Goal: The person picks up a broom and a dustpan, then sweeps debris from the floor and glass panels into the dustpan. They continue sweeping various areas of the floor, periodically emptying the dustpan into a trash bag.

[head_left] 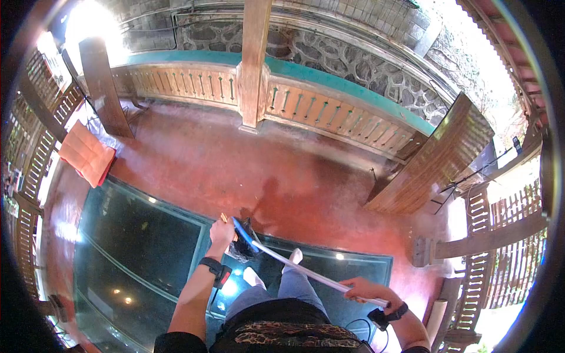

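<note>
The right hand grips the near end of a long white pole, likely light, stiff and smooth, best held two-handed, slanting above the glass floor panel toward the fisted left hand at its blue tip.

This is a traditional home's open veranda. A wooden post rises from the carved balustrade, a stone wall lies beyond it, and a red polished floor spreads before it, bearing a glass panel.
</note>
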`<state>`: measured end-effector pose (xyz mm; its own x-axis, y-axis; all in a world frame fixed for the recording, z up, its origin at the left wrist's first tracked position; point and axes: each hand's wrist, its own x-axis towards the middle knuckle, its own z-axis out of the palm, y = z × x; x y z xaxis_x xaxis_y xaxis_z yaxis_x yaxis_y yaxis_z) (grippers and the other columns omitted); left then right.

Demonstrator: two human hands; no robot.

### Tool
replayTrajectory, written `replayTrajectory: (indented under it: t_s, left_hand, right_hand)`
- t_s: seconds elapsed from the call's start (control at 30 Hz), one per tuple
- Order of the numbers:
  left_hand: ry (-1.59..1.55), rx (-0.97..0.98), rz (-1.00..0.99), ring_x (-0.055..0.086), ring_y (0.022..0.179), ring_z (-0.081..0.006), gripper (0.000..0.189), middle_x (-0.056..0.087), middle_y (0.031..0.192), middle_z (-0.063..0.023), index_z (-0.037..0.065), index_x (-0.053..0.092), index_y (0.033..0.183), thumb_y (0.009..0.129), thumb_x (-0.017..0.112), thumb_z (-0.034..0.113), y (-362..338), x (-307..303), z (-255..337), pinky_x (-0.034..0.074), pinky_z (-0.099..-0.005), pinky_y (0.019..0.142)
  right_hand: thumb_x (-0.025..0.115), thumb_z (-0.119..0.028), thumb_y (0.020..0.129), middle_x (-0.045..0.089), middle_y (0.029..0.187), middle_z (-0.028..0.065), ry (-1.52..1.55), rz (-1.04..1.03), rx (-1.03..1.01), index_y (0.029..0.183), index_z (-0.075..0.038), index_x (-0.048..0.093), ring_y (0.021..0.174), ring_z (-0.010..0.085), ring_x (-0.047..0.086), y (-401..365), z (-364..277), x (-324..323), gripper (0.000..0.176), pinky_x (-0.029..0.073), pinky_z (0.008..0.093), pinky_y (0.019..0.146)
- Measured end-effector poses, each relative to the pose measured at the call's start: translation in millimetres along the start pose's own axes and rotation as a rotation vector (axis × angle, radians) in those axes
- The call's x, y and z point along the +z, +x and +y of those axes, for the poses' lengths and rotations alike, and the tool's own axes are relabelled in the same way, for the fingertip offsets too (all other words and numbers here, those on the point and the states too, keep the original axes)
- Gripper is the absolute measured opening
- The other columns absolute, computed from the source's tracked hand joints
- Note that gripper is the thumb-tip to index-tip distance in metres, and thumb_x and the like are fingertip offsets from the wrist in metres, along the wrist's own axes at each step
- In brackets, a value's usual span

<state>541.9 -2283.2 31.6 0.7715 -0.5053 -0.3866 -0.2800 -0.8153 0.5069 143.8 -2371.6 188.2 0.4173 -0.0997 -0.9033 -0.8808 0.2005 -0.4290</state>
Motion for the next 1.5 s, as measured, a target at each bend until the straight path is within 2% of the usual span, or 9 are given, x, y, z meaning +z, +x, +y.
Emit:
replayTrajectory:
  t_s: [0.2, 0.3, 0.53, 0.63, 0.8, 1.07, 1.33, 1.4, 1.5]
  left_hand:
    - [-0.103, -0.072, -0.049, 0.052, 0.086, -0.0384, 0.043, 0.055, 0.085, -0.0256, -0.004, 0.056, 0.085, 0.073, 0.039, 0.033, 14, -2, -22, 0.039, -0.0438, 0.078]
    - [-0.099, -0.065, 0.001, 0.052, 0.085, -0.0386, 0.038, 0.055, 0.083, -0.0253, -0.002, 0.056, 0.082, 0.072, 0.039, 0.031, 14, -1, -26, 0.038, -0.0442, 0.077]
    - [0.007, -0.007, 0.070, 0.053, 0.076, -0.0385, 0.033, 0.056, 0.075, -0.0238, -0.002, 0.052, 0.077, 0.073, 0.038, 0.027, 13, 1, -10, 0.040, -0.0448, 0.070]
    - [-0.066, -0.117, 0.115, 0.054, 0.072, -0.0377, 0.032, 0.056, 0.069, -0.0223, -0.002, 0.052, 0.074, 0.073, 0.038, 0.026, 6, -4, 10, 0.041, -0.0438, 0.068]
    - [-0.067, -0.162, 0.154, 0.055, 0.066, -0.0356, 0.031, 0.056, 0.061, -0.0188, -0.001, 0.052, 0.070, 0.074, 0.037, 0.026, 4, -2, 4, 0.042, -0.0422, 0.066]
    - [-0.207, -0.285, 0.088, 0.055, 0.071, -0.0331, 0.032, 0.058, 0.069, -0.0168, 0.001, 0.053, 0.069, 0.074, 0.036, 0.027, -2, -22, 3, 0.041, -0.0407, 0.068]
    - [-0.058, -0.230, 0.088, 0.052, 0.086, -0.0368, 0.042, 0.056, 0.086, -0.0243, -0.003, 0.055, 0.083, 0.074, 0.036, 0.034, 27, -18, 21, 0.039, -0.0433, 0.077]
    - [-0.036, -0.209, 0.086, 0.052, 0.087, -0.0365, 0.043, 0.056, 0.087, -0.0240, -0.003, 0.055, 0.085, 0.074, 0.037, 0.035, 25, -21, 33, 0.039, -0.0429, 0.077]
    - [-0.046, -0.188, 0.136, 0.053, 0.086, -0.0366, 0.044, 0.056, 0.086, -0.0234, -0.003, 0.056, 0.084, 0.073, 0.039, 0.036, 20, -5, 35, 0.040, -0.0425, 0.077]
  right_hand:
    - [0.053, -0.010, 0.073, 0.048, 0.061, -0.0010, 0.241, 0.142, -0.007, 0.117, -0.007, 0.043, 0.043, 0.0046, 0.042, -25, -9, -73, 0.045, 0.033, 0.0186, 0.036]
    - [0.056, -0.011, 0.073, 0.048, 0.058, -0.0008, 0.117, 0.248, -0.120, 0.110, -0.007, 0.050, 0.044, 0.0061, 0.043, 3, -18, -107, 0.038, 0.036, 0.0209, 0.039]
    - [0.052, -0.026, 0.068, 0.058, 0.071, 0.0191, -0.736, 0.818, -0.333, 0.077, 0.000, 0.058, 0.063, 0.0326, 0.058, 255, -12, -219, 0.028, 0.045, 0.0397, 0.056]
    - [0.050, -0.025, 0.068, 0.059, 0.073, 0.0197, -0.410, 0.853, -0.103, 0.075, 0.001, 0.059, 0.070, 0.0324, 0.058, 272, -99, -225, 0.028, 0.047, 0.0389, 0.061]
    - [0.050, -0.015, 0.068, 0.058, 0.075, 0.0214, -0.587, 0.665, -0.107, 0.080, 0.003, 0.058, 0.075, 0.0347, 0.057, 347, -148, -245, 0.023, 0.047, 0.0392, 0.064]
    - [0.047, -0.013, 0.070, 0.057, 0.080, 0.0224, -0.706, 0.651, -0.239, 0.087, 0.001, 0.056, 0.079, 0.0369, 0.056, 320, -154, -185, 0.024, 0.045, 0.0434, 0.068]
    - [0.042, -0.014, 0.070, 0.057, 0.074, 0.0220, -0.929, 0.466, -0.279, 0.093, 0.000, 0.052, 0.068, 0.0354, 0.057, 230, -46, -76, 0.028, 0.044, 0.0446, 0.060]
    - [0.042, -0.014, 0.070, 0.057, 0.074, 0.0217, -0.892, 0.401, -0.174, 0.105, -0.001, 0.045, 0.067, 0.0364, 0.056, 193, -20, -43, 0.037, 0.044, 0.0453, 0.060]
    - [0.045, -0.011, 0.067, 0.057, 0.076, 0.0222, -0.803, 0.298, -0.042, 0.101, 0.001, 0.044, 0.070, 0.0370, 0.056, 138, 3, 2, 0.036, 0.045, 0.0452, 0.061]
